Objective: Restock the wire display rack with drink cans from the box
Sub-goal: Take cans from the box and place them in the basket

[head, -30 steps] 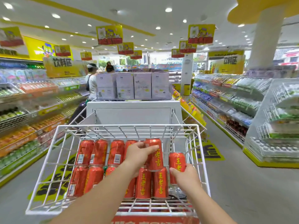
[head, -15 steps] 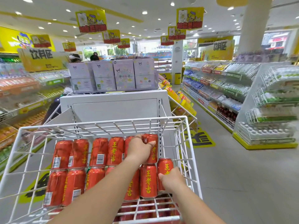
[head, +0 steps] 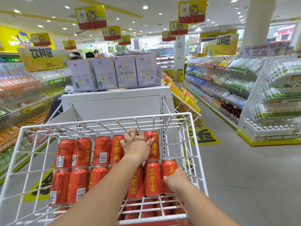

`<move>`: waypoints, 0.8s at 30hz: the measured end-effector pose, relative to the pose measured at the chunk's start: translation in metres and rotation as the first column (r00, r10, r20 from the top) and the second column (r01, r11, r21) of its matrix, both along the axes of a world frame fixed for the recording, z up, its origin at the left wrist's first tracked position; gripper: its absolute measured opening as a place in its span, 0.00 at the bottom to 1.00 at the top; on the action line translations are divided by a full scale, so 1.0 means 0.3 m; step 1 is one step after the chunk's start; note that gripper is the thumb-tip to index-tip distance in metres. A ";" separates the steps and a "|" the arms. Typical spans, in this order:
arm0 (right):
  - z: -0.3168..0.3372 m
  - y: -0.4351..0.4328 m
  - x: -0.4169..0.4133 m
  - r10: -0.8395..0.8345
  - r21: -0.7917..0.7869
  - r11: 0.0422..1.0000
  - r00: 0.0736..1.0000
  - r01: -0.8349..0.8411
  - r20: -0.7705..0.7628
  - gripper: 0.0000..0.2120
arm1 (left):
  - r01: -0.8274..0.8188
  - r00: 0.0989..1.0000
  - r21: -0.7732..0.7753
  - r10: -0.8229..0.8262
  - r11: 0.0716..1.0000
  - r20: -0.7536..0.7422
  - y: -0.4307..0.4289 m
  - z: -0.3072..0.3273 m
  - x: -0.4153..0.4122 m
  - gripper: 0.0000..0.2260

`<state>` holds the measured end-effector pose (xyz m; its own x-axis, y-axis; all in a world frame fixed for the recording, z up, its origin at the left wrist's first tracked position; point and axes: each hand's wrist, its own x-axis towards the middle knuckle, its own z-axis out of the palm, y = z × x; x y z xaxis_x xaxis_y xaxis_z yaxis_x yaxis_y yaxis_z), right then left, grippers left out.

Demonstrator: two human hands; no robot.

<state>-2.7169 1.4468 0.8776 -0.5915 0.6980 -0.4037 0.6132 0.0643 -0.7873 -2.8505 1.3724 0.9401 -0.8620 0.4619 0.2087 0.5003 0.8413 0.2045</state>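
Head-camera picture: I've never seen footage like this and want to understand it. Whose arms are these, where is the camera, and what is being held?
There is no machine here. A person wears a wide-angle camera on the head, looking forward and down, so the two bare arms are their own. This is the only view. In front of them, in a shop aisle, is a white wire display rack holding two rows of red drink cans with yellow characters. The left hand grips a rear-row can. The right hand grips the rightmost front-row can. Behind the rack stand lilac boxes.
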 end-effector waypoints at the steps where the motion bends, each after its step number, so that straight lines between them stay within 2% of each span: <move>1: -0.001 0.000 0.000 0.002 0.009 1.000 1.000 -0.002 0.009 0.20 | -0.001 1.000 0.016 0.001 1.000 0.012 -0.004 -0.011 -0.004 0.25; 7: -0.015 0.003 -0.001 0.008 0.073 0.997 0.999 -0.011 0.043 0.20 | 0.015 0.994 0.050 -0.020 0.999 0.105 -0.014 -0.053 -0.024 0.25; 16: -0.034 0.008 -0.012 0.016 0.122 0.992 0.998 -0.024 0.068 0.20 | 0.042 0.996 0.111 -0.050 0.993 0.067 -0.035 -0.076 -0.023 0.26; 20: -0.035 0.011 -0.008 0.009 0.103 0.995 0.999 -0.014 0.044 0.17 | 0.061 0.997 0.057 -0.064 0.997 0.052 -0.042 -0.071 -0.019 0.27; 24: -0.033 0.004 -0.005 0.007 0.125 0.992 0.998 -0.014 0.056 0.19 | 0.075 0.997 -0.010 -0.075 0.997 0.010 -0.070 -0.069 -0.009 0.31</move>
